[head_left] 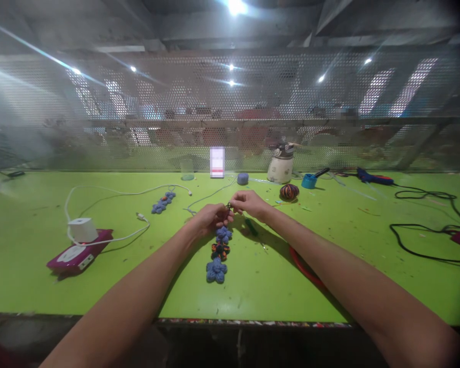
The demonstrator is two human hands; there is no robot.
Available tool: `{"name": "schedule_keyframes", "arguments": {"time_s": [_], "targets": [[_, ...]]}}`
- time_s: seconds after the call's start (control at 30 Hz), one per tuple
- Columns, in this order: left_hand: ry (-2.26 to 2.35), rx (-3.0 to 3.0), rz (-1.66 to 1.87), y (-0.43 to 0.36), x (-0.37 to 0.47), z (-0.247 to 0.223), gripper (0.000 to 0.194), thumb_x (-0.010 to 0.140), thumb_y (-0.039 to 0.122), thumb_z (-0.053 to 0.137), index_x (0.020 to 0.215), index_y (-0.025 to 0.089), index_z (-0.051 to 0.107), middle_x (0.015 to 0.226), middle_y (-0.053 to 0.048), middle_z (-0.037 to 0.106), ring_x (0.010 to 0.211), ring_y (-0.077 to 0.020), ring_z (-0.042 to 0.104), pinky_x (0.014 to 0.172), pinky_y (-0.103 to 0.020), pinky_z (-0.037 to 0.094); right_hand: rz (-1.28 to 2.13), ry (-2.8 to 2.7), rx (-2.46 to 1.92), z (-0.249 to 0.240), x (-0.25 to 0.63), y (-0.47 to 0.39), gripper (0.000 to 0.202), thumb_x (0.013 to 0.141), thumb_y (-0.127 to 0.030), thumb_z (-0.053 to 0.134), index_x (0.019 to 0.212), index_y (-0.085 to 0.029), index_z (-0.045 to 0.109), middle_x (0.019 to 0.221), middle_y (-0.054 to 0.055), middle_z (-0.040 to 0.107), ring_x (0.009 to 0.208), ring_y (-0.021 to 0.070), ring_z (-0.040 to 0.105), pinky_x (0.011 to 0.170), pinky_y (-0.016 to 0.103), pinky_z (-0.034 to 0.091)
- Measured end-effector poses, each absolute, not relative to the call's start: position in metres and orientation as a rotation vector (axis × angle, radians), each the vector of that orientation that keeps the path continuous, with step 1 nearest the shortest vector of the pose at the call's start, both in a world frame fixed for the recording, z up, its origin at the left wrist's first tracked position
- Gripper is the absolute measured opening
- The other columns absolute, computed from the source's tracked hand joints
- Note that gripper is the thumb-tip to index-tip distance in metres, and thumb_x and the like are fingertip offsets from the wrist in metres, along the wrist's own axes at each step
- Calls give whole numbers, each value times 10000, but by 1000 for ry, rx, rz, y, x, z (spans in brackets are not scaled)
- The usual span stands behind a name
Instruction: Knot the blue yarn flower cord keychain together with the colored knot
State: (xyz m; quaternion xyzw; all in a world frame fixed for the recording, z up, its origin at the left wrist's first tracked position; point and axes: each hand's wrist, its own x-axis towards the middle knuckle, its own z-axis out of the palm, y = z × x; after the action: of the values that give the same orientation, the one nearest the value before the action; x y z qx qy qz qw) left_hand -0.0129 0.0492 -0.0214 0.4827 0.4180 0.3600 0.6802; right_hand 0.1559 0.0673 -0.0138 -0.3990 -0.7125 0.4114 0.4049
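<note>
Both hands meet over the green table, just above a strip of crocheted flowers (216,270). The strip hangs down toward the near edge, with blue flowers and one dark orange-and-black flower (220,250) between them. My left hand (213,215) is closed round the strip's upper end. Close beside it, my right hand (249,202) pinches at a small dark piece (228,206) between the two hands; its details are too small to make out. A second flower strip (163,203) lies to the left. Behind the hands is a blue yarn ball (243,179).
On the left, a purple power strip (72,257) holds a white charger (83,230) with cables. Toward the back stand a phone (216,162), a white jar (281,166), multicoloured yarn (289,192) and blue tape (309,181). A glue gun (373,177) lies back right; a red ring (304,268) is under my right forearm.
</note>
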Motion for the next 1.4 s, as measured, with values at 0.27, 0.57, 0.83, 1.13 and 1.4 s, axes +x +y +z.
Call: {"name": "schedule_keyframes", "arguments": {"time_s": [0.27, 0.57, 0.83, 1.13, 1.4], "targets": [[904, 1091, 822, 50, -14, -23, 130, 747, 114, 511, 703, 84, 629, 657, -72, 596, 531, -91, 503, 465, -196, 385, 1115, -1797, -1039, -13, 160, 69, 335, 689, -439, 723, 702, -126, 604, 538, -18, 587, 444, 66, 454, 442, 212, 339], [882, 1090, 828, 49, -11, -27, 130, 715, 105, 519, 682, 64, 637, 660, -97, 618, 521, -93, 524, 439, -193, 373, 1153, -1751, -1068, -11, 158, 66, 285, 633, -346, 775, 667, -123, 602, 482, -36, 562, 412, 52, 427, 427, 205, 328], [853, 1108, 833, 47, -13, -28, 111, 734, 87, 553, 682, 58, 646, 639, -100, 615, 530, -97, 551, 460, -193, 408, 1136, -1691, -1069, -3, 161, 64, 258, 621, -313, 787, 644, -117, 621, 476, -26, 567, 404, 50, 421, 438, 214, 338], [811, 1207, 771, 54, -17, -39, 69, 772, 65, 634, 717, 46, 671, 649, -123, 646, 551, -109, 589, 502, -202, 440, 1122, -1662, -1039, 8, 166, 60, 219, 652, -269, 766, 650, -116, 609, 498, -14, 585, 415, 50, 425, 451, 215, 343], [826, 1277, 721, 56, -17, -39, 108, 766, 2, 603, 698, 57, 666, 646, -117, 651, 541, -104, 588, 513, -203, 445, 1037, -1643, -979, 11, 161, 64, 245, 621, -276, 789, 629, -122, 598, 482, 2, 591, 417, 65, 453, 435, 216, 343]]}}
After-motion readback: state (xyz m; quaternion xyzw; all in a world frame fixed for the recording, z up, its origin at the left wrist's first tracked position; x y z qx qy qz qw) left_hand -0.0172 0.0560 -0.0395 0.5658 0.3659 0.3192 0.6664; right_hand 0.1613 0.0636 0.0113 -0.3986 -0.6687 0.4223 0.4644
